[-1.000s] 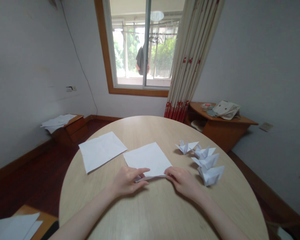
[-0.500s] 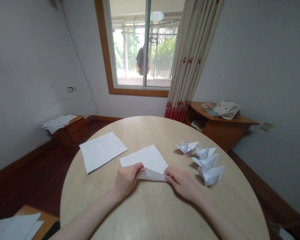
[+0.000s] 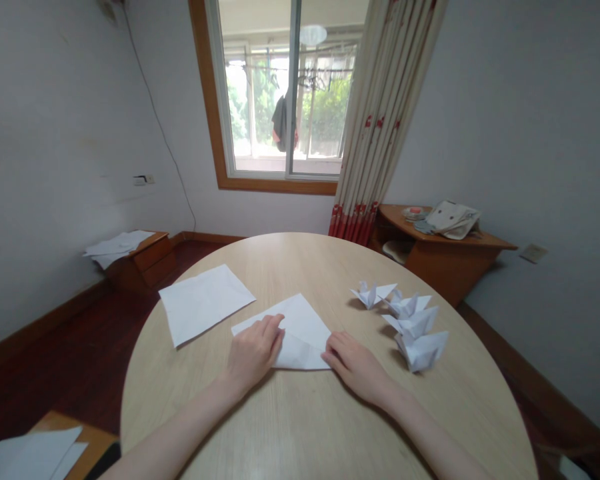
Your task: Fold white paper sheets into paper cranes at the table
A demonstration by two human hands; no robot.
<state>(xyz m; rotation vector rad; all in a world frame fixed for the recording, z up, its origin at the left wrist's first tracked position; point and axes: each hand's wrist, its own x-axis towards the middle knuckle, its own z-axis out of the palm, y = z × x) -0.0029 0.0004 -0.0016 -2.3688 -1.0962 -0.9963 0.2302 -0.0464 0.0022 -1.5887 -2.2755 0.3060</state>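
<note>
The left hand (image 3: 255, 348) lay across the folded sheet (image 3: 303, 355) — grip unclear — while the right hand (image 3: 354, 365) pinched its corner, likely to stop it slipping.

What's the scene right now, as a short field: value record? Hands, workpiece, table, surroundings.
left hand: back up, on the folded sheet
right hand: at that sheet's right corner
workpiece: white, near side folded over
left of it: flat white sheet
right of it: four folded paper birds
surface: round wooden table
behind: window, curtain
</note>
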